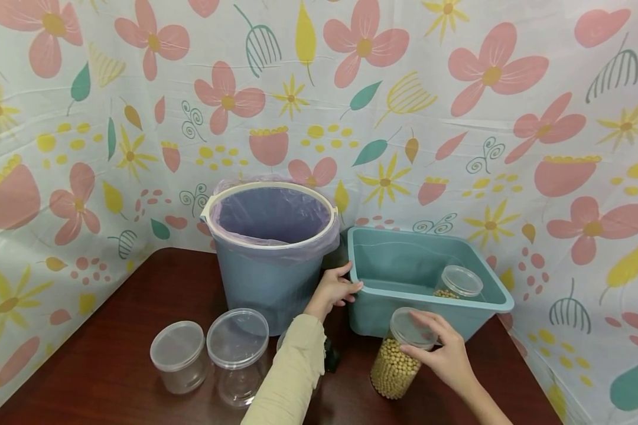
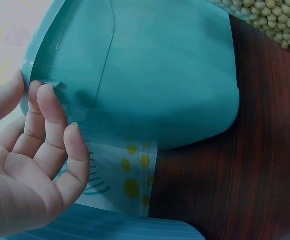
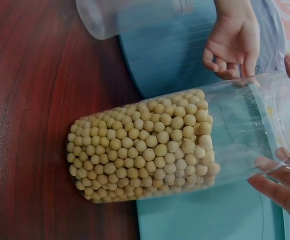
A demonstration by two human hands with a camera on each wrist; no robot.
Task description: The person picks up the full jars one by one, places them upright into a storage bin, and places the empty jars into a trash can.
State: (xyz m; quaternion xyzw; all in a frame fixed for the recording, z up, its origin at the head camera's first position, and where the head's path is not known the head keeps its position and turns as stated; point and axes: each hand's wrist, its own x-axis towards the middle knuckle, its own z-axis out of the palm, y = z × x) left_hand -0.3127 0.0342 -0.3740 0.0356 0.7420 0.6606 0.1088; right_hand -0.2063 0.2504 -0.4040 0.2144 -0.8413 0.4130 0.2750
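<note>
My left hand (image 1: 332, 291) grips the near left rim of a rectangular teal basin (image 1: 404, 301). In the left wrist view the thumb and bent fingers of that hand (image 2: 40, 155) meet at the basin's edge. Beside the basin's front wall, my right hand (image 1: 445, 354) holds a clear lidded jar (image 1: 394, 367) by its top. The jar, tilted a little, is more than half filled with round beige beans (image 3: 140, 150), apparently soybeans. Inside the basin, at its right, sits another clear jar (image 1: 459, 281) with similar beans; its lower part is hidden by the front wall.
A blue bin (image 1: 266, 277) lined with a purple bag stands left of the basin. Two clear lidded jars (image 1: 179, 357) (image 1: 237, 360) without visible contents stand before it. My left forearm partly covers another clear container and a small black object (image 1: 331, 356). Floral cloth hangs behind the table.
</note>
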